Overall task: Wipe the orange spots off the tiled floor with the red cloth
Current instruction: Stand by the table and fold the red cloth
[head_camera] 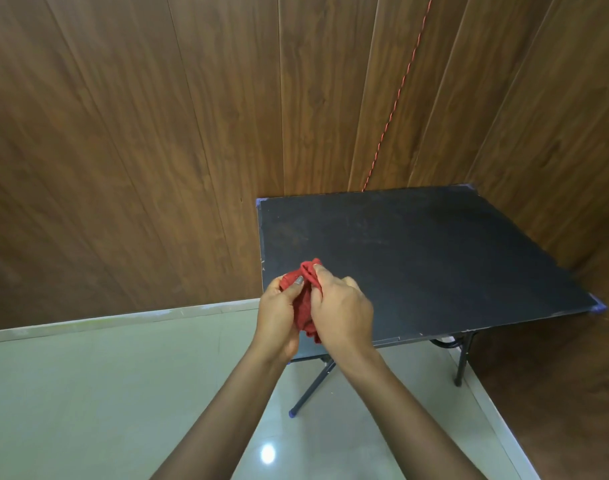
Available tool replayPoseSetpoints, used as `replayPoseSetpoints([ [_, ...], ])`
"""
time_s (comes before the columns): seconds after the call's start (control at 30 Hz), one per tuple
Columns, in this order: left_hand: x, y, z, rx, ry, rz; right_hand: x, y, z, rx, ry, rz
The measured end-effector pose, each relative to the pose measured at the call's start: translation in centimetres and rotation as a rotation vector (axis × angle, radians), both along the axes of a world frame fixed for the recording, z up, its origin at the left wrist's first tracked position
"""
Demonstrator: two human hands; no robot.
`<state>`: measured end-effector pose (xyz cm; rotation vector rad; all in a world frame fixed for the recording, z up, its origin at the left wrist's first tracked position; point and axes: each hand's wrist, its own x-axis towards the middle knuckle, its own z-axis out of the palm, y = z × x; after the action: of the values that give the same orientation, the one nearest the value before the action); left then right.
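Head view: the bunched red cloth [304, 303] sits over the near left corner of the black table [434, 254], clamped between 2 hands. The left hand [278, 323] pinches it with its thumb on top, and the right hand [342, 313] curls round it. The pale tiled floor [123, 393] lies below.

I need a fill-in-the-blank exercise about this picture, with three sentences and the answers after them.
1. The left hand and the right hand both hold a bunched cloth of ____ colour.
2. The table has a ____ top.
3. The wall behind it is panelled in brown ____.
Answers: red; black; wood.
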<state>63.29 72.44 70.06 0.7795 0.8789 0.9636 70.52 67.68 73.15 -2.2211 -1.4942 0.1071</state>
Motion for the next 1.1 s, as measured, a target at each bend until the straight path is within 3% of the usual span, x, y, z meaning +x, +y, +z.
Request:
replayPoseSetpoints([
  [0.1, -0.7, 0.4, -0.3, -0.074, -0.197, -0.063, -1.2, -0.2, -0.6, -0.090, -0.064, 0.093],
  [0.17, -1.0, 0.6, -1.0, -0.126, -0.202, -0.126, -1.8, -0.4, -0.8, -0.182, -0.026, 0.159],
  [0.2, -1.1, 0.8, -1.5, -0.119, -0.174, -0.135, -1.7, -0.5, -0.7, -0.195, 0.080, 0.200],
  [0.3, -1.6, 2.2, -2.7, -0.074, -0.017, -0.038, 0.9, -0.2, -1.0, -0.022, 0.698, 0.138],
  [0.33, -1.7, 2.7, -3.0, -0.101, 0.006, -0.041, 2.1, 0.1, -1.7, 0.027, 0.764, 0.082],
  [0.4, -2.0, 4.0, -3.6, -0.166, 0.017, -0.124, 4.4, 0.6, -3.7, -0.061, 0.791, 0.022],
  [0.47, -1.7, 5.1, -4.7, -0.216, 0.051, -0.214, 6.0, 1.8, -6.1, -0.198, 1.037, 0.039],
  [0.53, -1.1, 6.1, -6.4, -0.222, 0.084, -0.285, 7.3, 3.5, -8.4, -0.206, 1.216, -0.002],
  [0.6, -0.1, 7.5, -8.9, -0.180, 0.185, -0.279, 8.3, 5.3, -10.7, -0.177, 1.231, -0.082],
  [0.73, 1.6, 9.2, -13.5, -0.062, 0.538, -0.199, 9.0, 8.4, -16.3, -0.184, 1.111, -0.175],
  [0.83, 3.0, 9.2, -16.1, 0.077, 0.768, -0.231, 9.4, 9.7, -18.9, -0.258, 0.811, -0.160],
  [0.93, 3.5, 8.4, -17.0, 0.357, 1.062, -0.199, 9.3, 9.4, -19.3, -0.268, 0.538, -0.083],
  [1.03, 2.9, 7.9, -17.3, 0.704, 1.343, -0.374, 8.9, 8.1, -19.2, -0.264, 0.315, 0.067],
  [1.1, 1.5, 7.7, -18.4, 0.809, 1.483, -0.542, 8.7, 7.5, -19.4, -0.357, 0.209, 0.164],
])
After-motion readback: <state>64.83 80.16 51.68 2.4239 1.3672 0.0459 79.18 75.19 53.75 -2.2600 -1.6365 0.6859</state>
